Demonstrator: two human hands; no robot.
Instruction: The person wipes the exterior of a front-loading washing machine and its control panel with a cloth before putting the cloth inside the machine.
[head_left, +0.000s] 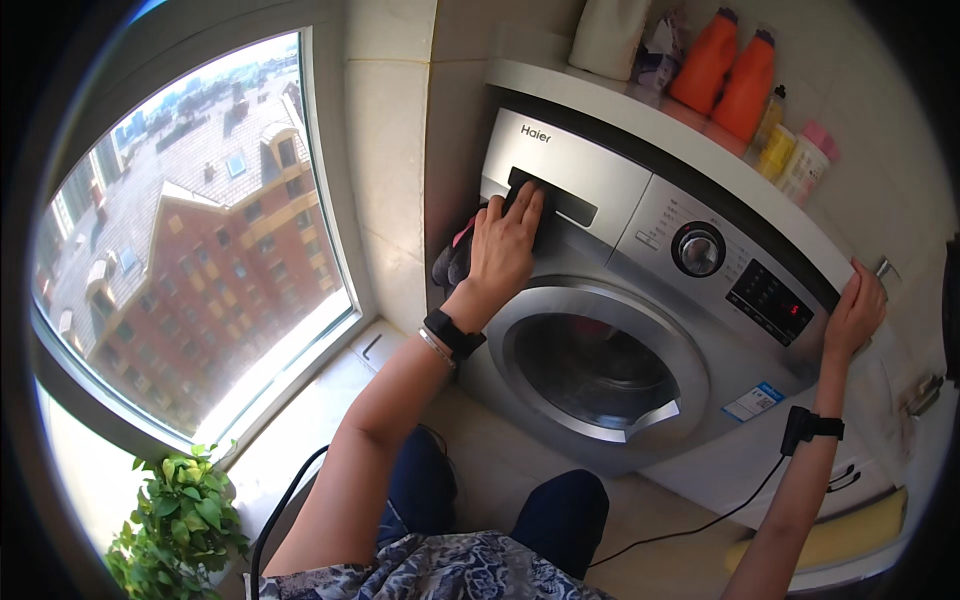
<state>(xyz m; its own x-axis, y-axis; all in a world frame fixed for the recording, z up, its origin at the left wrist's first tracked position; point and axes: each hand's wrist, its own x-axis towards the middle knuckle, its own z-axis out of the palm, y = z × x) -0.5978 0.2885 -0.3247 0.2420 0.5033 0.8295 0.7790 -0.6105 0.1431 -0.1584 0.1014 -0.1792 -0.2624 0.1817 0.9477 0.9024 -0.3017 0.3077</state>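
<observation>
A silver front-loading washing machine stands in front of me, its round glass door closed. My left hand reaches to the detergent drawer. Its fingers press a dark cloth into the recessed handle; the cloth is mostly hidden under the hand. At the far right, my right hand curls its fingers over the edge of the white top, beside the lit control display. The round dial sits between both hands.
Two orange bottles, a white jug and smaller bottles line the white top. A window and a leafy plant are on the left. Dark fabric hangs beside the machine. A cable runs from my right wrist.
</observation>
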